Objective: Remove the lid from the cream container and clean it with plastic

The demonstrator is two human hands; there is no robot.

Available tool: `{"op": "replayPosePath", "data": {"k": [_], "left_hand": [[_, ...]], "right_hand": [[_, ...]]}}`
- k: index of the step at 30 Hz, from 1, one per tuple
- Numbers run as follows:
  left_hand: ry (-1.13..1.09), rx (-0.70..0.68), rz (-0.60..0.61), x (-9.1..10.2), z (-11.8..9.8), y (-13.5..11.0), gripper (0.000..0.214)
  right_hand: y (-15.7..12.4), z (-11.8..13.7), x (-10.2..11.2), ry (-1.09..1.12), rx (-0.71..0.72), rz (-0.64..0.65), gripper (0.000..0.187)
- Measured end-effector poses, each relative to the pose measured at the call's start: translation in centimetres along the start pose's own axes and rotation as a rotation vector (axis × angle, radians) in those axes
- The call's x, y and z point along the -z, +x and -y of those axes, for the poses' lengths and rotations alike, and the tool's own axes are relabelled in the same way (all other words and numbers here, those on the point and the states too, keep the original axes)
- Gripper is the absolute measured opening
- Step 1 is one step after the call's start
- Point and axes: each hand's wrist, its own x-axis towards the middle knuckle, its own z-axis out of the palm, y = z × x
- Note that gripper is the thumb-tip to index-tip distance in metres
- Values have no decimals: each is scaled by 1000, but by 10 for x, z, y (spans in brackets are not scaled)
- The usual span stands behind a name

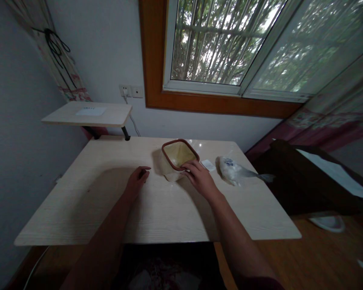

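A small square waste bin [167,164] with a brown rim and a pale yellowish body sits tilted on the table, its opening facing up and toward me. Clear plastic seems to show at its lower front. My right hand [199,177] pinches the near right part of the rim between thumb and fingers. To the left of the bin, my left hand [137,179] hovers at the tabletop with loosely bent fingers and the thumb apart, holding nothing. Right of the bin lie a small white card [208,165] and a clear plastic bag [232,170] with white contents.
The pale wooden table [169,217] stands against the wall beneath a window [211,44]. A raised shelf [115,114] with a paper sheet [90,111] on it occupies the back left corner. A wall socket [125,90] has a cable hanging down behind the table.
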Motion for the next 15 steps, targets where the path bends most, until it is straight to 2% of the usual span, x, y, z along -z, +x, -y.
{"op": "replayPosePath", "data": {"k": [5, 9, 11, 15], "left_hand": [[47, -92, -50, 0, 6, -1, 27], [171, -254, -187, -1, 0, -5, 24], [229, -315, -245, -3, -9, -7, 24], [324, -458, -302, -10, -32, -11, 22]], "right_hand": [[7, 13, -11, 32, 20, 26, 29], [4, 18, -14, 99, 8, -30, 38], [-2, 15, -16, 132, -55, -103, 46], [-20, 3, -24, 217, -228, -332, 64]]}}
